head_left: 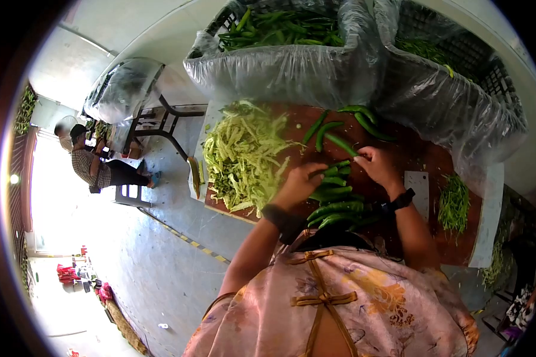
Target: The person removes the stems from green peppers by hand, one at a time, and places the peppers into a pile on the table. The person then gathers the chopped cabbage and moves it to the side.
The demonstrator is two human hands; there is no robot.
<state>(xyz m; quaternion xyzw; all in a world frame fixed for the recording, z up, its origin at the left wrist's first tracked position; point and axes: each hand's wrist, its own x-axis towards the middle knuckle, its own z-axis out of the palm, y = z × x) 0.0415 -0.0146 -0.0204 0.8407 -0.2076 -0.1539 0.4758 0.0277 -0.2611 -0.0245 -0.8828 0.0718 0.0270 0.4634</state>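
Observation:
A long green chili pepper [341,144] points up and left from my right hand [380,168], whose fingers pinch its lower end. My left hand [302,184] is a little to the left, over the brown board [387,202], fingers curled together; whatever is in them is hidden. Between my hands and my body lie several green peppers [339,208], with smaller green pieces [338,171] just above. Loose chili peppers [366,122] rest on the board beyond my hands. A large heap of pale yellow-green strips [241,157] is beside my left hand.
Two plastic-lined crates [286,74] stand at the board's far side, holding green peppers. A pile of thin green strips [454,205] lies at right, near a flat grey metal piece [416,190]. Another person [89,160] is at a table at far left.

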